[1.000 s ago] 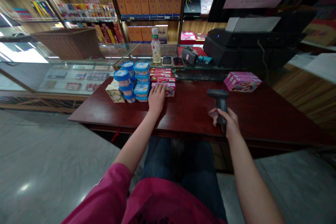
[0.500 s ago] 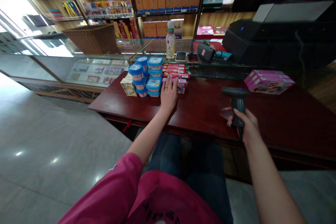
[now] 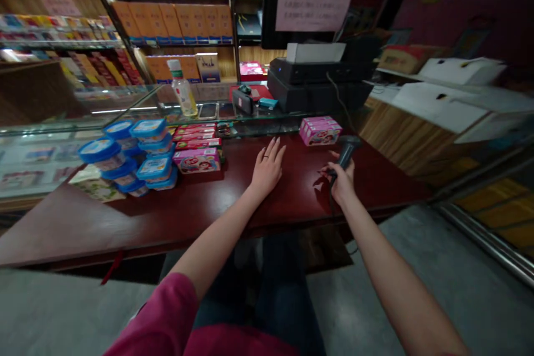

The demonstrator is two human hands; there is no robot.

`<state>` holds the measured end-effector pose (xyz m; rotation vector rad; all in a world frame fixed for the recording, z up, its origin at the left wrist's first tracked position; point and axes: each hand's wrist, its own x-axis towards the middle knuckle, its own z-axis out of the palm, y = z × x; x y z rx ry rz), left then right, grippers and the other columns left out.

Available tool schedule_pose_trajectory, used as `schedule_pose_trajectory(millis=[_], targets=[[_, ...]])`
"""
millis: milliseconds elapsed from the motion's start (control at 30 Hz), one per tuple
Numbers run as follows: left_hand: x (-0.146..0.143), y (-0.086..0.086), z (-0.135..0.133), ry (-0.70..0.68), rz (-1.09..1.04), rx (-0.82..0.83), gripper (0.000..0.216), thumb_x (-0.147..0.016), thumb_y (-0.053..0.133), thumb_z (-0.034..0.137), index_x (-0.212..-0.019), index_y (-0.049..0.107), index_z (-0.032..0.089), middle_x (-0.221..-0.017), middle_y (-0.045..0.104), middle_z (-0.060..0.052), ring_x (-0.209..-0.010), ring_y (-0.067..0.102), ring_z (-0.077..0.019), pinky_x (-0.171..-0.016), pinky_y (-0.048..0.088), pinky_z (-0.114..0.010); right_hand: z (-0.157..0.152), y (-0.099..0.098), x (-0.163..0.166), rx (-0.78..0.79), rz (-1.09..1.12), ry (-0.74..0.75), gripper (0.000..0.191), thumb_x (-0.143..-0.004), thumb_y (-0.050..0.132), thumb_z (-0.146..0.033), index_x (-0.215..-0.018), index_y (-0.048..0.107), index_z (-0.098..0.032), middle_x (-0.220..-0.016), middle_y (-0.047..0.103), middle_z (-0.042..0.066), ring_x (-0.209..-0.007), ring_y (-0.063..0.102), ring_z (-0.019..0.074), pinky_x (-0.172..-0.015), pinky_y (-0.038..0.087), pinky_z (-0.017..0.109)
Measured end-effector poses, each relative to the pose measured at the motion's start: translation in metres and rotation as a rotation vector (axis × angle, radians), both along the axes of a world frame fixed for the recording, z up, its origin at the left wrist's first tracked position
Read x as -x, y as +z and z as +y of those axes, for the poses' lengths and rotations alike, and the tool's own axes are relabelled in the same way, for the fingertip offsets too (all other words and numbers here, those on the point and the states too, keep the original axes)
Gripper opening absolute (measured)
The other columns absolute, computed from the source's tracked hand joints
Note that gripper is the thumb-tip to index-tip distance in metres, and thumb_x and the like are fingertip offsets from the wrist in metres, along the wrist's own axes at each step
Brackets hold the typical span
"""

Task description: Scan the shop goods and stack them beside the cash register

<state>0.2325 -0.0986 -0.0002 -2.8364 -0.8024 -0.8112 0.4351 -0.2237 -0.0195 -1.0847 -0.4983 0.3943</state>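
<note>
My right hand is closed round the handle of a black barcode scanner, which stands tilted over the dark red wooden counter. My left hand lies flat on the counter with its fingers stretched out, empty, a hand's width right of a pink box. Behind that box lie stacked red and pink boxes. Stacked blue-lidded tubs stand further left. Another pile of pink boxes rests just beyond the scanner.
A glass display case runs along the counter's far edge, carrying a bottle, two phones and a black register printer. A small white carton lies left of the tubs. Shelves of goods fill the back wall.
My left hand has left the pink box and moved right onto the bare counter. The view swung right. The scanner, still in my right hand, is tilted more.
</note>
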Motion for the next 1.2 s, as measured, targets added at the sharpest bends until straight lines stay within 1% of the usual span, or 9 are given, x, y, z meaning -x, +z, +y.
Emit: schedule_pose_trajectory(millis=[133, 300, 400, 533, 700, 833, 1033, 1100, 1200], targets=[[-0.074, 0.009, 0.001, -0.063, 0.007, 0.017, 0.079, -0.091, 0.061, 0.020, -0.164, 0.030, 0.017, -0.174, 0.024, -0.015, -0.163, 0.022, -0.0259, -0.128, 0.029, -0.046, -0.010, -0.005, -0.045, -0.027, 0.047, -0.143, 0.057, -0.066, 0.077, -0.028, -0.119, 0.055, -0.032, -0.125, 0.070, 0.000, -0.059, 0.066, 0.0072, -0.047, 0.055, 0.019], [-0.148, 0.020, 0.024, -0.050, -0.011, 0.042, 0.079, -0.094, 0.063, 0.023, -0.164, 0.029, 0.011, -0.173, 0.026, -0.020, -0.162, 0.023, -0.0296, -0.124, 0.035, -0.048, -0.009, -0.008, -0.051, -0.006, 0.025, -0.239, 0.054, -0.069, 0.074, -0.030, -0.121, 0.059, -0.029, -0.133, 0.071, 0.006, -0.057, 0.067, 0.0089, -0.042, 0.050, 0.019], [-0.175, 0.020, 0.039, -0.056, 0.005, 0.070, 0.069, -0.095, 0.064, 0.023, -0.159, 0.040, 0.013, -0.169, 0.034, -0.021, -0.161, 0.026, -0.0330, -0.122, 0.036, -0.052, -0.009, -0.007, -0.047, 0.012, -0.014, -0.144, 0.047, -0.071, 0.072, -0.029, -0.117, 0.063, -0.027, -0.129, 0.074, 0.006, -0.053, 0.066, 0.0094, -0.038, 0.045, 0.019], [-0.183, 0.017, 0.047, -0.125, -0.036, 0.040, 0.049, -0.098, 0.061, 0.023, -0.146, 0.056, 0.018, -0.155, 0.056, -0.017, -0.153, 0.041, -0.0309, -0.122, 0.037, -0.050, -0.013, -0.007, -0.048, -0.042, 0.009, -0.142, 0.038, -0.073, 0.068, -0.030, -0.111, 0.067, -0.023, -0.113, 0.079, 0.007, -0.048, 0.062, 0.0094, -0.036, 0.041, 0.020], [-0.160, 0.012, 0.043, -0.135, -0.052, 0.041, 0.038, -0.100, 0.055, 0.020, -0.138, 0.062, 0.020, -0.133, 0.068, -0.014, -0.122, 0.065, -0.0276, -0.108, 0.050, -0.040, -0.012, -0.009, -0.050, -0.049, 0.044, -0.192, 0.033, -0.073, 0.068, -0.031, -0.105, 0.067, -0.022, -0.081, 0.076, 0.001, -0.047, 0.062, 0.0119, -0.036, 0.040, 0.020], [-0.106, 0.002, 0.047, -0.099, -0.091, 0.091, 0.047, -0.100, 0.051, 0.015, -0.146, 0.057, 0.024, -0.135, 0.064, -0.012, -0.116, 0.067, -0.0243, -0.100, 0.054, -0.035, -0.014, -0.003, -0.047, -0.043, 0.060, -0.163, 0.032, -0.068, 0.072, -0.032, -0.098, 0.067, -0.022, -0.086, 0.078, 0.001, -0.047, 0.060, 0.0108, -0.036, 0.038, 0.020], [0.014, -0.010, 0.056, 0.101, -0.208, 0.175, 0.042, -0.099, 0.048, 0.010, -0.135, 0.064, 0.026, -0.129, 0.065, -0.009, -0.116, 0.066, -0.0224, -0.098, 0.055, -0.031, -0.033, 0.015, -0.035, 0.024, 0.009, 0.165, 0.033, -0.068, 0.077, -0.030, -0.098, 0.073, -0.019, -0.104, 0.080, 0.007, -0.057, 0.059, 0.0102, -0.042, 0.040, 0.020], [0.039, -0.010, 0.055, 0.172, -0.260, 0.189, 0.042, -0.099, 0.049, 0.011, -0.134, 0.065, 0.027, -0.128, 0.065, -0.008, -0.117, 0.065, -0.0229, -0.097, 0.056, -0.032, -0.034, 0.018, -0.025, 0.067, 0.003, 0.233, 0.037, -0.066, 0.080, -0.028, -0.101, 0.075, -0.019, -0.093, 0.079, 0.004, -0.057, 0.057, 0.0098, -0.046, 0.043, 0.020], [0.054, -0.008, 0.053, 0.256, -0.319, 0.219, 0.043, -0.099, 0.049, 0.010, -0.134, 0.064, 0.027, -0.128, 0.065, -0.009, -0.117, 0.065, -0.0243, -0.095, 0.057, -0.033, -0.026, 0.021, 0.008, 0.108, 0.054, 0.329, 0.035, -0.064, 0.081, -0.026, -0.098, 0.076, -0.020, -0.089, 0.075, 0.002, -0.061, 0.057, 0.0102, -0.049, 0.046, 0.020]])
